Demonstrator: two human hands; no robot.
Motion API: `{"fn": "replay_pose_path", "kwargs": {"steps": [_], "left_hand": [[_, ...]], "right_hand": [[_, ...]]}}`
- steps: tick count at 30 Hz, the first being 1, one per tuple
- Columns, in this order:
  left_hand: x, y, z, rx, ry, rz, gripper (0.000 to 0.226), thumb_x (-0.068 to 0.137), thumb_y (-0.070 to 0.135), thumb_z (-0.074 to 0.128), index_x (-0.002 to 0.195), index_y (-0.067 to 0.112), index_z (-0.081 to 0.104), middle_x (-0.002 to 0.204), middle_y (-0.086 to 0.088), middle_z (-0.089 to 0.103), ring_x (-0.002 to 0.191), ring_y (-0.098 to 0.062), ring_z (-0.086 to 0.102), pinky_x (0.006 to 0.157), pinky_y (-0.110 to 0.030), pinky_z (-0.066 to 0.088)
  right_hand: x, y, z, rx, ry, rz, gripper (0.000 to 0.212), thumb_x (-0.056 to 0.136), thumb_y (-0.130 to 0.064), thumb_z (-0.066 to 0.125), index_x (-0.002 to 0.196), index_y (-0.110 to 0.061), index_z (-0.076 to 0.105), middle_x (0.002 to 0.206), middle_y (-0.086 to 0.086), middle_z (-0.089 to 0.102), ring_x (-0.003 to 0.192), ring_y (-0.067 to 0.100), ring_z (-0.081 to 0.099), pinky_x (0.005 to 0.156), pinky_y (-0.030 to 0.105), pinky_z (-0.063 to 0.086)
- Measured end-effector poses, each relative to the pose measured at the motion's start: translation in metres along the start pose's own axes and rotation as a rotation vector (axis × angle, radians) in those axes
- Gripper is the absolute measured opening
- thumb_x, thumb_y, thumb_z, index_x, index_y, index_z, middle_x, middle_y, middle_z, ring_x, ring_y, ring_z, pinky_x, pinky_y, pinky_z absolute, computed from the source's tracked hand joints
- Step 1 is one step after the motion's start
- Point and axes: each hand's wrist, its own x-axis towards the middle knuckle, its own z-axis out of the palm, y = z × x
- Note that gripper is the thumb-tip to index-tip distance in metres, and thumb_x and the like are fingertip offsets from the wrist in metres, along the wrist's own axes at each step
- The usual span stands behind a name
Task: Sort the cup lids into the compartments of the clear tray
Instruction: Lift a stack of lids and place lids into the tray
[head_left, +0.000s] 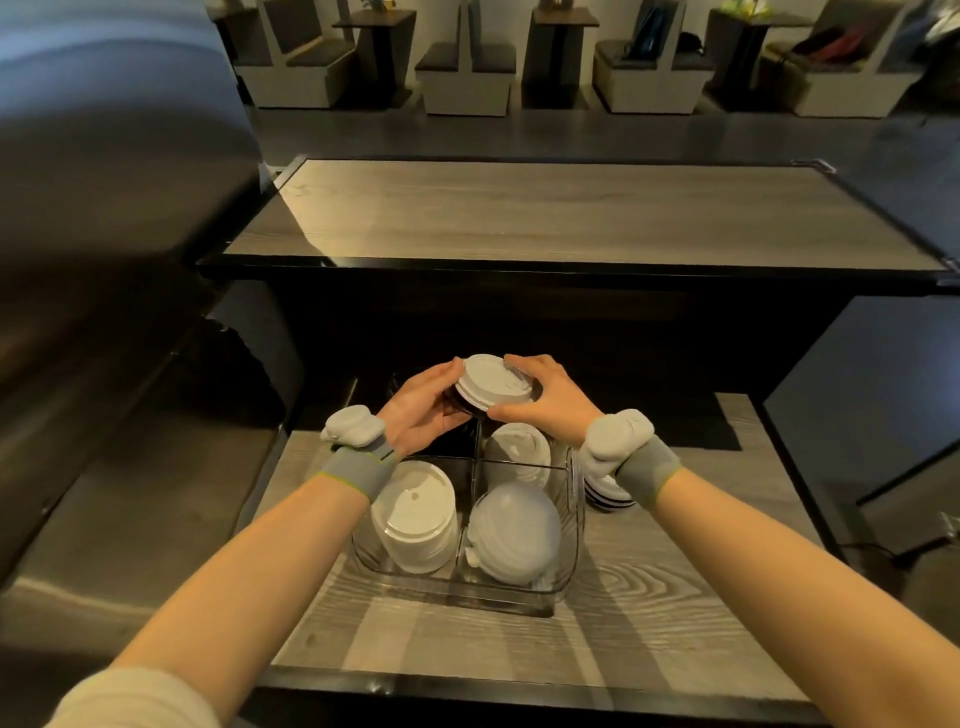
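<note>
A clear tray (569, 561) with four compartments stands on the wooden counter. Both hands hold a stack of white cup lids (493, 384) just above the far left compartment: my left hand (421, 410) grips its left side and underside, my right hand (545, 395) its right side. A stack of white flat lids (415, 519) fills the near left compartment. Translucent domed lids (514, 530) lie tilted in the near right one. More white lids (519, 452) sit in the far right compartment. The far left compartment is mostly hidden by my left hand.
Another small stack of lids (608, 493) lies on the wooden counter (675, 597) right of the tray, partly behind my right wrist. A higher wooden bar top (571, 213) runs across behind. A steel surface (104, 260) rises on the left.
</note>
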Motion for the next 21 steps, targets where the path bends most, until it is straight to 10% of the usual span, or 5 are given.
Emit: {"fn": "replay_pose_path", "kwargs": {"steps": [8, 12, 21], "left_hand": [[-0.003, -0.001, 0.007, -0.079, -0.015, 0.091, 0.028, 0.097, 0.01, 0.042, 0.122, 0.006, 0.054, 0.104, -0.007, 0.064, 0.095, -0.016, 0.062, 0.065, -0.019, 0.058], [-0.006, 0.004, 0.002, -0.045, 0.038, 0.117, 0.033, 0.096, 0.008, 0.045, 0.128, 0.006, 0.052, 0.101, -0.007, 0.063, 0.094, -0.016, 0.061, 0.066, -0.022, 0.059], [-0.006, 0.015, -0.034, -0.146, 0.386, 0.116, 0.039, 0.094, 0.006, 0.045, 0.133, 0.009, 0.047, 0.099, -0.006, 0.058, 0.078, -0.014, 0.056, 0.065, -0.028, 0.047]], "right_hand": [[-0.005, 0.007, -0.002, 0.445, -0.013, 0.085, 0.057, 0.086, -0.031, 0.061, 0.137, -0.015, 0.042, 0.125, 0.001, 0.044, 0.11, 0.014, 0.045, 0.066, 0.012, 0.045], [-0.004, 0.012, -0.004, 0.719, 0.004, 0.177, 0.057, 0.089, -0.031, 0.056, 0.138, -0.007, 0.04, 0.132, 0.006, 0.049, 0.114, 0.017, 0.049, 0.091, 0.021, 0.043], [0.012, 0.037, 0.011, -0.786, -0.098, 0.043, 0.061, 0.075, -0.052, 0.06, 0.119, -0.01, 0.053, 0.116, 0.011, 0.051, 0.108, 0.03, 0.048, 0.096, 0.039, 0.031]]}}
